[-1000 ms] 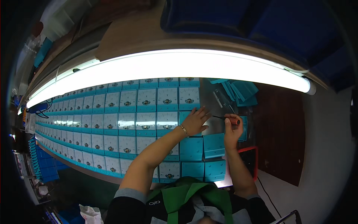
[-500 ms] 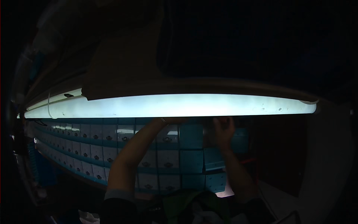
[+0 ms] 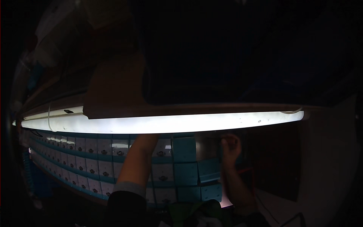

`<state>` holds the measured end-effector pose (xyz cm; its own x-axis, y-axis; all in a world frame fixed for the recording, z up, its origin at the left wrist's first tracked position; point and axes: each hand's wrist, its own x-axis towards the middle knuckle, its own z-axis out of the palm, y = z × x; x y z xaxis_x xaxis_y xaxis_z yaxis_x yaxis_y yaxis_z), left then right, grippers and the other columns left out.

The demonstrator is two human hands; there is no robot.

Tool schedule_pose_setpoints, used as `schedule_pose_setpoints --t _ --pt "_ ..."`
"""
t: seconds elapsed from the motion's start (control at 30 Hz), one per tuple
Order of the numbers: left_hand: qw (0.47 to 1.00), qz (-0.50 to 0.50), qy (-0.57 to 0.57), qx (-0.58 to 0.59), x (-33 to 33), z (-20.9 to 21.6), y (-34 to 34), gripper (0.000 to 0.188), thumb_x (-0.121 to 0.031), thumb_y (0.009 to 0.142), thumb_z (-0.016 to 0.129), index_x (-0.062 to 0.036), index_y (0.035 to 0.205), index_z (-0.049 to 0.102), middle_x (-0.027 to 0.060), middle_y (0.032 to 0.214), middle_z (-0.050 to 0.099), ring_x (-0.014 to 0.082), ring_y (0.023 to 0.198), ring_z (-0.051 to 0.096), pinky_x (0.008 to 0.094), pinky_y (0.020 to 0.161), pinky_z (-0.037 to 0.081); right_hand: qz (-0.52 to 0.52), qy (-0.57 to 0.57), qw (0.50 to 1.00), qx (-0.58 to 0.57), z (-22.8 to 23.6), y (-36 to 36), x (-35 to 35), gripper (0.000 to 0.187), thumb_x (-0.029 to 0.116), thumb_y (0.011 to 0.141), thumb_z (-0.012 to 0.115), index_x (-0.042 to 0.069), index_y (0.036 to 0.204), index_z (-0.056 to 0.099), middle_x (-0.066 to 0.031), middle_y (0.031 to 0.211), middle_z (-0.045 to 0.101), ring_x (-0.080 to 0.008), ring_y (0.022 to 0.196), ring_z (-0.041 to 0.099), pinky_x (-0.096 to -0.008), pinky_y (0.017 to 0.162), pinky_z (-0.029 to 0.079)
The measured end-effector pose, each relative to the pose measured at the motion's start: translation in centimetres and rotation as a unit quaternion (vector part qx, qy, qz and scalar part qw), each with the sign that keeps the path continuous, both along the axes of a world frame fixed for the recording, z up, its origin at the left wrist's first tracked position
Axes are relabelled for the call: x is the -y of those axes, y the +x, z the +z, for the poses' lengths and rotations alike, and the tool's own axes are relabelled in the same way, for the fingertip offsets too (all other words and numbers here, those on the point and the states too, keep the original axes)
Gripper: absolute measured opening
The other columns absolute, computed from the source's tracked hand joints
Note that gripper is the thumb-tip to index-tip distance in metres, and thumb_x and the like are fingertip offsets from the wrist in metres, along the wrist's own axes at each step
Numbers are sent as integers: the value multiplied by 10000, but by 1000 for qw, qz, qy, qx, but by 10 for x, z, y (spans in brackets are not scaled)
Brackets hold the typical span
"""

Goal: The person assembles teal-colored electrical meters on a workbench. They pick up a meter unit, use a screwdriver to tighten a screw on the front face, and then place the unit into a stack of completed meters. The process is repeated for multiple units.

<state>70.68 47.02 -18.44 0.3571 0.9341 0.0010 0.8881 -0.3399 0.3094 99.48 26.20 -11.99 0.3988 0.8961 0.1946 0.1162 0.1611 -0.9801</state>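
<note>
My left forearm (image 3: 138,162) reaches up across the teal-and-white boxes (image 3: 163,172) from the lower edge. Its hand is hidden behind the bright tube lamp (image 3: 159,123), so neither its fingers nor anything in them shows. To the right, my right hand (image 3: 231,147) is raised just below the lamp. Its fingers are curled, and whatever they may hold is lost in the dark. The plain teal boxes (image 3: 184,150) stand to the left of that hand. A dim brownish patch lies between them, too dark to identify.
Rows of similar boxes (image 3: 90,168) stretch away to the left. Above the lamp hangs a brown cardboard-like sheet (image 3: 113,85). A red bar (image 3: 247,170) is just right of my right forearm, beside a dark panel (image 3: 278,162). A pale surface (image 3: 319,162) rises at the far right.
The view has shifted, so the lamp and boxes sit lower and further left. My left forearm is steeper and its hand has gone behind the lamp. My right hand is slightly further from the boxes.
</note>
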Motion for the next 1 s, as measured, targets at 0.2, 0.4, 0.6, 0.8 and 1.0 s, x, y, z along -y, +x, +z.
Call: schedule_pose_setpoints --t 0.2,0.4,0.6,0.8,1.0 --pt "995 37 -74 -56 -3 7 -33 521 -450 812 637 -89 1184 584 152 1073 637 324 1011 596 435 891 478 9 -21 999 -50 11 -4 10 279 -26 825 640 12 1086 549 -78 973 648 -118 892 598 -262 819 474" --pt "993 39 -83 -71 -7 10 -40 516 -448 816 634 -89 1183 585 153 1073 636 324 1009 597 436 891 477 17 -7 999 -48 8 -5 19 261 -46 829 621 14 1072 544 -77 964 644 -121 887 599 -258 810 475" --pt "993 46 -75 -75 -16 19 -47 510 -446 819 631 -89 1181 586 154 1073 636 324 1007 597 437 891 476 14 -15 997 -70 11 0 27 239 -25 834 623 15 1055 543 -76 956 641 -124 894 596 -264 812 469" --pt "997 -53 11 54 29 21 1 505 -443 823 628 -89 1180 587 154 1074 635 324 1004 598 438 890 475 21 -31 997 -65 8 -2 33 246 -20 836 622 13 1064 533 -81 945 638 -135 896 600 -277 816 480" --pt "995 -60 -3 85 39 -7 56 500 -441 827 625 -89 1179 587 155 1074 635 324 1002 598 439 890 474 48 -45 995 -81 13 -17 37 260 -18 840 620 18 1080 526 -83 951 631 -132 893 603 -270 792 498"
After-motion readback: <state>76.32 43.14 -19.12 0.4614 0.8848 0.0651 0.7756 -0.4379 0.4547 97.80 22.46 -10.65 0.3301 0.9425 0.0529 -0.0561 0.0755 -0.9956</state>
